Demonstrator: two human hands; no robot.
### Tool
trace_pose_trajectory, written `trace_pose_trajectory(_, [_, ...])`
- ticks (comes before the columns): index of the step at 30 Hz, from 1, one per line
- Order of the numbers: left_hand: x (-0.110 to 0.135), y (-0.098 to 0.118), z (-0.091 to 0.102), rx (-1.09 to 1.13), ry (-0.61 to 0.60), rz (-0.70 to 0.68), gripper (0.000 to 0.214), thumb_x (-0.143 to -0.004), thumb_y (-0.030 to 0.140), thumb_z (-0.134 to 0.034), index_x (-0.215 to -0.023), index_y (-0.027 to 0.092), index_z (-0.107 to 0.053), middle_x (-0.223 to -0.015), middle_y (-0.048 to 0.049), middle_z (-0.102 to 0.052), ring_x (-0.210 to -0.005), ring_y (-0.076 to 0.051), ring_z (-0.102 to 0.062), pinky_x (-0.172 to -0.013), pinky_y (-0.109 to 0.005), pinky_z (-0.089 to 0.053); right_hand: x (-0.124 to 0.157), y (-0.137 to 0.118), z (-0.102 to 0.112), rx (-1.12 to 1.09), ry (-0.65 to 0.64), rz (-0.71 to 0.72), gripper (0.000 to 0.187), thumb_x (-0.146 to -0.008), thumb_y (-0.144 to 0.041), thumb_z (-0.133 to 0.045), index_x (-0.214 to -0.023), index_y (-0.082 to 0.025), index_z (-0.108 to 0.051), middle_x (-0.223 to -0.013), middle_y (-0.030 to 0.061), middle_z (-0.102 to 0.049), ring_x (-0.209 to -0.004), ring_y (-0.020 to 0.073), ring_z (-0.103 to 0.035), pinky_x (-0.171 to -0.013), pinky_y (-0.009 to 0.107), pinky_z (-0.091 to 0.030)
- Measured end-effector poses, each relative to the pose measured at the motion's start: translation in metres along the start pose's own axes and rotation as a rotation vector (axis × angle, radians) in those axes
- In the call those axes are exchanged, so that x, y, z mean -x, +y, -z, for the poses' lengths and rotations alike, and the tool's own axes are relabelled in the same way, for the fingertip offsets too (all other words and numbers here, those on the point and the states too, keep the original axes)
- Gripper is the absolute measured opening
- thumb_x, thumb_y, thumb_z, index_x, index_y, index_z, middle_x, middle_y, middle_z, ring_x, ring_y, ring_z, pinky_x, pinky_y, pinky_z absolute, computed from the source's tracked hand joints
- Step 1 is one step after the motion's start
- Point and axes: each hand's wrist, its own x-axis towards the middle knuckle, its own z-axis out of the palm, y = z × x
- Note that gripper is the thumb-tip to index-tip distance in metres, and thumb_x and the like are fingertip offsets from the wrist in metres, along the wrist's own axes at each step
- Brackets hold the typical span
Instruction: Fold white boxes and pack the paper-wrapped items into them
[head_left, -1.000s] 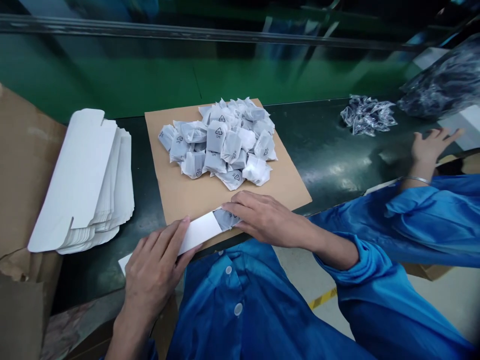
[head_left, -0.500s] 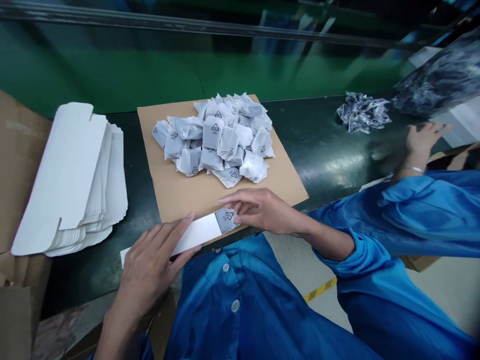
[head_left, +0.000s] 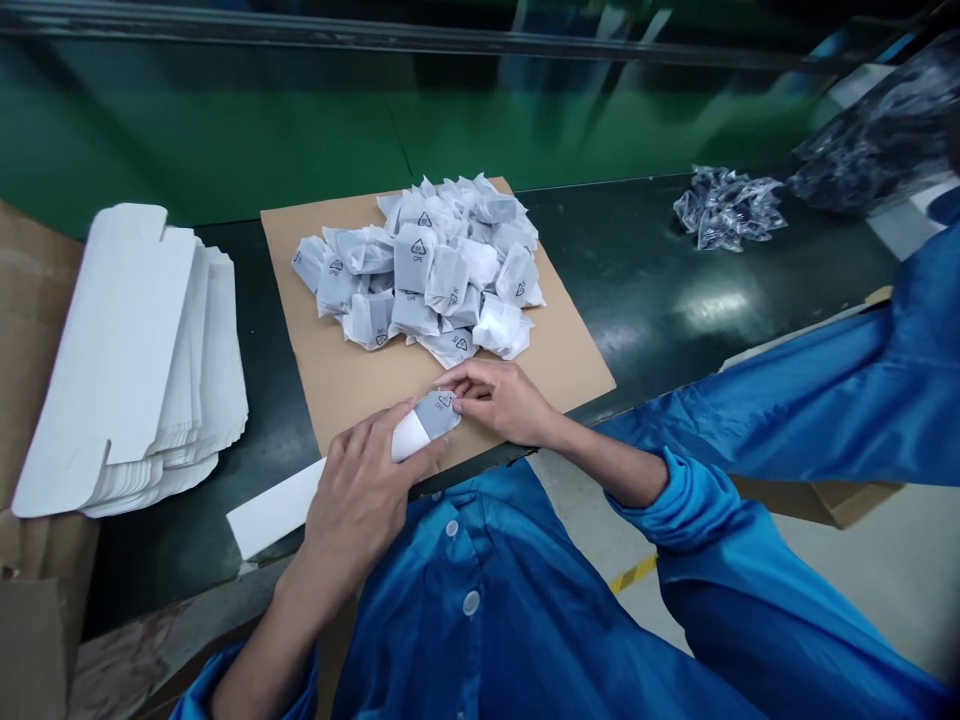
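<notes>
My left hand lies on a flat white paper box at the table's near edge, fingers curled over its right end. My right hand pinches a small grey-white wrapped packet and holds it at the box's open end. Just beyond them a pile of several similar packets lies on a brown cardboard sheet.
A stack of flat white box blanks lies at the left on the dark table. Brown cardboard stands at far left. A clump of clear plastic bags sits at back right. A co-worker's blue sleeve crosses the right side.
My left hand has slid right along the white box to its open end. My right hand has pulled back, showing more of the packet. The co-worker's hand has left the view.
</notes>
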Motion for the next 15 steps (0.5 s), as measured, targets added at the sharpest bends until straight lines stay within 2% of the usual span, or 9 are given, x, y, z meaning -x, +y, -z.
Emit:
trace_pose_trajectory(3, [0.0, -0.004, 0.001, 0.048, 0.007, -0.018, 0.046, -0.084, 0.004, -0.047, -0.109, 0.033, -0.072, -0.133, -0.0134, -0.056, -0.11, -0.032, -0.058, -0.08, -0.044, -0.048, 0.011, -0.005, -0.016, -0.046, 0.05, -0.045, 0.028, -0.08, -0.01, -0.065, -0.107, -0.015, -0.069, -0.099, 0.0048, -0.07, -0.083, 0.0117, -0.065, -0.078, 0.028, -0.058])
trace_pose_trajectory(5, [0.0, -0.006, -0.003, 0.036, 0.053, -0.02, 0.045, -0.087, 0.004, -0.045, -0.109, 0.031, -0.072, -0.133, -0.0142, -0.057, -0.112, -0.032, -0.059, -0.081, -0.044, -0.048, 0.021, -0.009, -0.028, -0.153, 0.057, -0.044, 0.035, -0.084, -0.012, -0.062, -0.119, -0.016, -0.063, -0.106, 0.0062, -0.07, -0.09, 0.0126, -0.067, -0.086, 0.03, -0.058])
trace_pose_trajectory(7, [-0.001, -0.003, -0.009, 0.002, 0.145, -0.015, 0.038, -0.09, 0.007, -0.046, -0.11, 0.027, -0.07, -0.132, -0.0166, -0.059, -0.112, -0.032, -0.06, -0.082, -0.044, -0.049, 0.029, -0.012, -0.038, -0.225, 0.061, 0.009, 0.041, -0.09, -0.016, -0.056, -0.131, -0.018, -0.055, -0.118, 0.0089, -0.068, -0.103, 0.0145, -0.068, -0.095, 0.034, -0.056])
trace_pose_trajectory(10, [-0.007, 0.012, -0.017, -0.008, 0.362, 0.026, 0.021, -0.09, 0.011, -0.056, -0.106, 0.019, -0.066, -0.123, -0.0189, -0.064, -0.113, -0.031, -0.063, -0.087, -0.043, -0.051, 0.03, -0.018, -0.044, -0.087, 0.071, 0.132, 0.043, -0.097, -0.021, -0.047, -0.14, -0.02, -0.048, -0.135, 0.0111, -0.061, -0.122, 0.019, -0.061, -0.106, 0.04, -0.049])
trace_pose_trajectory(11, [-0.011, 0.019, -0.018, 0.005, 0.43, 0.051, 0.018, -0.09, 0.012, -0.058, -0.105, 0.017, -0.065, -0.121, -0.0191, -0.065, -0.114, -0.029, -0.063, -0.09, -0.042, -0.051, 0.028, -0.021, -0.043, -0.031, 0.073, 0.155, 0.042, -0.098, -0.022, -0.046, -0.14, -0.02, -0.049, -0.136, 0.0104, -0.061, -0.124, 0.02, -0.06, -0.107, 0.041, -0.048])
trace_pose_trajectory(13, [-0.02, 0.027, -0.014, 0.035, 0.516, 0.091, 0.02, -0.09, 0.013, -0.059, -0.11, 0.014, -0.061, -0.124, -0.0197, -0.065, -0.12, -0.026, -0.062, -0.095, -0.038, -0.052, 0.022, -0.026, -0.033, 0.029, 0.101, 0.152, 0.038, -0.097, -0.023, -0.05, -0.135, -0.021, -0.055, -0.126, 0.0083, -0.067, -0.115, 0.0208, -0.065, -0.1, 0.039, -0.053])
trace_pose_trajectory(15, [-0.025, 0.023, -0.001, 0.035, 0.53, 0.088, 0.029, -0.092, 0.021, -0.059, -0.121, 0.016, -0.058, -0.131, -0.0181, -0.062, -0.126, -0.024, -0.058, -0.099, -0.037, -0.051, 0.02, -0.03, -0.005, 0.103, 0.153, 0.132, 0.035, -0.093, -0.026, -0.06, -0.128, -0.023, -0.062, -0.105, 0.0051, -0.074, -0.093, 0.0198, -0.072, -0.084, 0.034, -0.059])
